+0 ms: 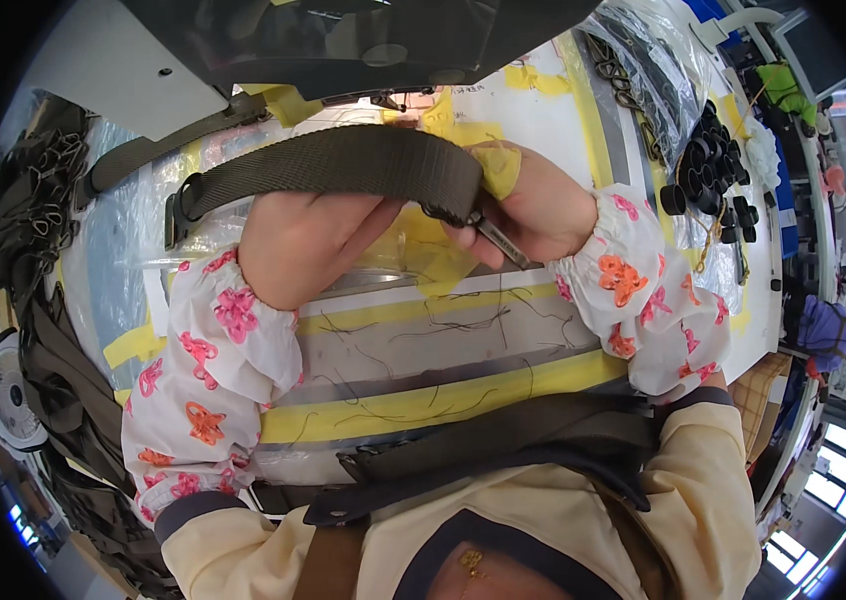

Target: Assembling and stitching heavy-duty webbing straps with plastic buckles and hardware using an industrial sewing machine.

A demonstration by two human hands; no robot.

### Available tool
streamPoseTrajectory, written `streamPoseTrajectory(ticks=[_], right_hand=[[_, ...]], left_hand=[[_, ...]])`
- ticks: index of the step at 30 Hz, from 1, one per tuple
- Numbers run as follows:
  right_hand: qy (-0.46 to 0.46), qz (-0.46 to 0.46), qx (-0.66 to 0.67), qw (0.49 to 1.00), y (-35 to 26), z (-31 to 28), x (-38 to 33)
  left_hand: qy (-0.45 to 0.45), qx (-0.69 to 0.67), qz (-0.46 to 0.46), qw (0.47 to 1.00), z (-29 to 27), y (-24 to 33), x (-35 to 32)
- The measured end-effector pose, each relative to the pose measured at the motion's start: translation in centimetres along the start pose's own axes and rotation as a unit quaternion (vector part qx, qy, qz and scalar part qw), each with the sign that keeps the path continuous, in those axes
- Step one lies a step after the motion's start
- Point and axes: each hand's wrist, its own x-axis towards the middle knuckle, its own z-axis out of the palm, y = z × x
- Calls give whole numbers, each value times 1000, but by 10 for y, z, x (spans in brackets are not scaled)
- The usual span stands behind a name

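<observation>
My left hand [295,243] grips a wide olive-brown webbing strap [343,162] from below, holding it level above the table. A dark metal buckle [181,205] hangs at the strap's left end. My right hand [535,210] pinches the strap's right end and also holds small metal snips [503,243], whose blades point down and right. Both forearms wear white sleeve covers with pink and orange flowers.
The white worktable [543,120] carries yellow tape bands and loose cut threads [463,320]. More olive straps lie along its near edge [503,430] and in a pile at the left [53,370]. Black tubes [708,165] and bagged metal buckles [643,80] sit at the far right. A sewing machine [343,40] stands ahead.
</observation>
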Motion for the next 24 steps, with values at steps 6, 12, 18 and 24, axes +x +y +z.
streamPoseTrajectory(ticks=[6, 12, 18, 24], right_hand=[[174, -299, -204, 916, 22, -15, 12], [196, -355, -459, 791, 10, -21, 18], [185, -364, -509, 757, 4, -35, 21], [131, -408, -589, 685, 1, -42, 20]], left_hand=[[-39, 138, 67, 987, 23, -22, 12], [-128, 125, 36, 983, 8, -13, 11], [-180, 4, -20, 983, 10, -13, 5], [-224, -59, -136, 963, 6, -7, 5]])
